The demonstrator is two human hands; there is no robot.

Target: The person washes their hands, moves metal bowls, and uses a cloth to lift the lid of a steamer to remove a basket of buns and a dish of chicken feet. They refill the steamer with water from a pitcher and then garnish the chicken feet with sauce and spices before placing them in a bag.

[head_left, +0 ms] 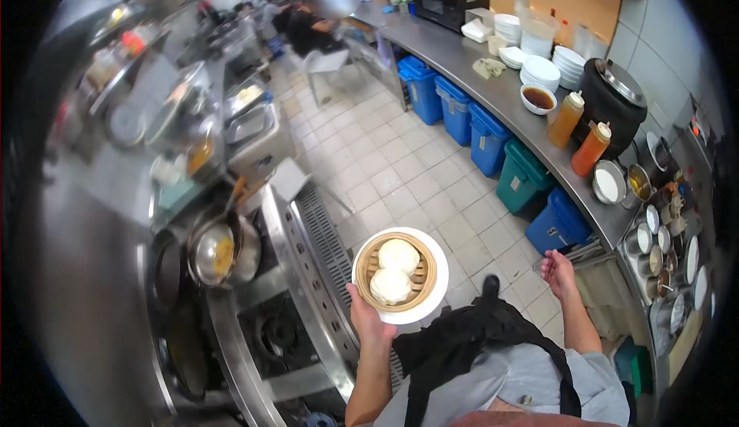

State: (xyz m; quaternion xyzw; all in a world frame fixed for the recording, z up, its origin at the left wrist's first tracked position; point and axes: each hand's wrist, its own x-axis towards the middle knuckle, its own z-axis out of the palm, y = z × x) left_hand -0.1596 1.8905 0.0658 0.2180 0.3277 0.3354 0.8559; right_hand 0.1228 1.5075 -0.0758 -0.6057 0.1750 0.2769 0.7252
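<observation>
My left hand (370, 319) grips the lower left edge of a white plate (439, 274), its thumb at the rim. On the plate rests a round bamboo steamer (364, 251) holding two white buns (399, 257), side by side and touching. My right hand (557, 271) hangs over the floor at the right, beside the shelf under the counter, its fingers curled and nothing visible in them.
A stove (279, 333) with a pan (218, 255) stands at the left. Along the right runs a steel counter (477, 80) with sauce bottles (591, 150), stacked plates (540, 71) and a black pot (608, 107). Blue bins (489, 140) stand below. A person (309, 30) sits farther back.
</observation>
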